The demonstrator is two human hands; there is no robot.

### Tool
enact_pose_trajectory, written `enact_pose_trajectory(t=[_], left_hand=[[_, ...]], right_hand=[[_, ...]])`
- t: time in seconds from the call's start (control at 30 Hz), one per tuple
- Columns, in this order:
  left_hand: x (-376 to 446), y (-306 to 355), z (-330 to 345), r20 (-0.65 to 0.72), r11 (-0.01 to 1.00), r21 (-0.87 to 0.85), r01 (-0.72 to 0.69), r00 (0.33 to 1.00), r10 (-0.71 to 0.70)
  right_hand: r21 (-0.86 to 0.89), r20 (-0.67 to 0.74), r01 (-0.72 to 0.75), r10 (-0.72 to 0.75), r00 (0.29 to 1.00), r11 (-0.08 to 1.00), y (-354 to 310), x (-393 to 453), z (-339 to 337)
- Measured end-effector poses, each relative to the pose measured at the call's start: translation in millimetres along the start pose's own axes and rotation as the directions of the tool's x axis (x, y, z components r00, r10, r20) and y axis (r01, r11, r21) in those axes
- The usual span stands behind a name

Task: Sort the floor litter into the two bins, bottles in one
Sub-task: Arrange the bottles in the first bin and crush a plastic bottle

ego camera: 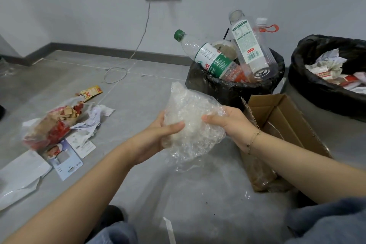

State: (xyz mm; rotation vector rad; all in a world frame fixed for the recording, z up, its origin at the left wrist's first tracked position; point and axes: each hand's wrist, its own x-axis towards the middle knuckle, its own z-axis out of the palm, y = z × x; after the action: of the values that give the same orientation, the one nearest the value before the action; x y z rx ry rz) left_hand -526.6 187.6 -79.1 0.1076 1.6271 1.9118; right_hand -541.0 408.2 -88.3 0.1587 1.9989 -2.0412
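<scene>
Head view: both hands are on one wad of clear bubble wrap, held in the air. Left hand grips its lower left side, thumb across the front. Right hand grips the right edge, fingers curled into the film.

Bottle bin sits just beyond the hands, heaped past its rim: green-capped bottle lies tilted over the left edge, a tall clear bottle leans upright behind it. Paper bin is further out, to the right of the right hand, wrappers and crumpled paper inside. Open cardboard box is directly behind the right wrist. Remaining litter pile lies on the floor well left of the left hand.

Risks, my read:
- Wrap is not a bottle; nearest bin is the wrong one. A lazy drop forward means a mis-sort.
- Reaching across to the paper bin passes close to the overfull bottle stack; a brush could tip the green-capped one onto the floor.
- Uncompressed wrap may spring open and slide off the bin.
</scene>
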Motion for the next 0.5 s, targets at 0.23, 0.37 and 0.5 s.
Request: enact_pose_trajectory(t=[0.23,0.37,0.5], left_hand=[[6,-4,10,-0.302,0.999,0.040,-0.015,0.953,0.026],[10,-6,9,-0.365,1.000,-0.004,0.007,0.931,-0.008],[13,-4,11,-0.372,0.994,-0.112,0.007,0.927,-0.049]], right_hand=[[-0.234,-0.023,0.247,-0.260,0.965,0.940,-6,-3,0],[-0.237,0.009,0.451,-0.462,0.887,0.860,-9,-6,6],[-0.372,0.158,0.608,-0.598,0.786,0.701,-12,-10,7]])
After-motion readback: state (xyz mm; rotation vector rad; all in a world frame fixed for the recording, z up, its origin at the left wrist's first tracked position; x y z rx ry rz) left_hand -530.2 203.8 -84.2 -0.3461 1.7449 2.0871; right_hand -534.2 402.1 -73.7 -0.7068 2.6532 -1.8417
